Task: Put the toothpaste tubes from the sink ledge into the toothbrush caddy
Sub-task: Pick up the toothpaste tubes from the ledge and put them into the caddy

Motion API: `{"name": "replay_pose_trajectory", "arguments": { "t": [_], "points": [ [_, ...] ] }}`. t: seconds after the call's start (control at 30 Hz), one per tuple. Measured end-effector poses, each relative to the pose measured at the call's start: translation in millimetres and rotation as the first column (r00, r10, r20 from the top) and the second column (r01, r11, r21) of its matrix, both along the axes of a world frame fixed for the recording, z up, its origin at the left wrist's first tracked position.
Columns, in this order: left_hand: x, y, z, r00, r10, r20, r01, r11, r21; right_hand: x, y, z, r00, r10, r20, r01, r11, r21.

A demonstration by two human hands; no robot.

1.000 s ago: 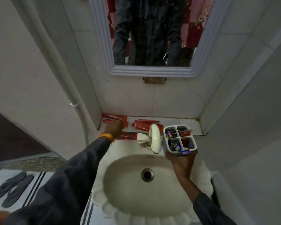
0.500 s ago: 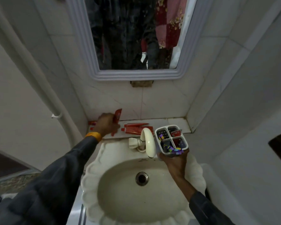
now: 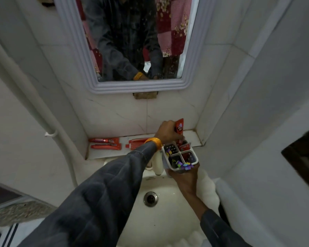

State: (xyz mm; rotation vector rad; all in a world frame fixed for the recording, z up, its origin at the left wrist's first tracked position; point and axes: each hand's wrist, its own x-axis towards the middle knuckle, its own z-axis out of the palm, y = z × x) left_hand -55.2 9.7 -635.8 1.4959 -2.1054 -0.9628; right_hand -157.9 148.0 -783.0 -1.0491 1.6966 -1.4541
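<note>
My left hand (image 3: 167,133) grips a red toothpaste tube (image 3: 179,127) upright, its lower end down in the back compartment of the white four-part caddy (image 3: 194,160). My right hand (image 3: 183,177) holds the caddy from below, above the basin's right side. The caddy holds a red tube and several colourful toothbrushes. Two red tubes (image 3: 105,143) lie at the left end of the sink ledge (image 3: 100,154). Another red tube (image 3: 136,144) lies mid-ledge, partly hidden by my left wrist.
The cream basin (image 3: 168,211) with its drain (image 3: 150,198) is below. The white tap (image 3: 158,164) stands just left of the caddy. A framed mirror (image 3: 136,40) hangs above. Walls close in on both sides, with a white pipe (image 3: 34,104) at left.
My left hand lifted a tube from the ledge's left end and carried it right, over to the caddy. The caddy stayed in my right hand.
</note>
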Motion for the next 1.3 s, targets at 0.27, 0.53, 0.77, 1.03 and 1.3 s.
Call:
{"name": "replay_pose_trajectory", "arguments": {
  "t": [0.27,0.53,0.77,1.03,1.3],
  "points": [
    [-1.0,-2.5,-9.6,0.984,-0.134,0.116,0.139,0.99,-0.036,-1.6,0.1,1.1,1.0,0.022,-0.016,-0.021,0.999,0.028],
    [32.9,-8.0,-2.9,0.99,-0.133,0.042,0.134,0.991,-0.025,0.9,0.4,6.4,1.0,-0.013,0.008,0.013,0.999,0.041],
    [142.8,-21.0,-48.1,0.913,0.227,0.338,-0.213,0.974,-0.079,1.1,2.6,6.6,1.0,-0.006,0.03,0.006,1.0,0.009],
    [137.7,-14.9,-94.4,0.848,-0.015,0.529,0.025,1.0,-0.011,1.1,1.6,1.1,0.994,0.063,0.086,-0.063,0.998,-0.007],
    [131.7,-18.7,-96.4,0.863,-0.014,0.506,0.021,1.0,-0.008,-2.4,0.2,0.0,0.999,0.032,0.03,-0.033,0.999,0.022]
  ]
}}
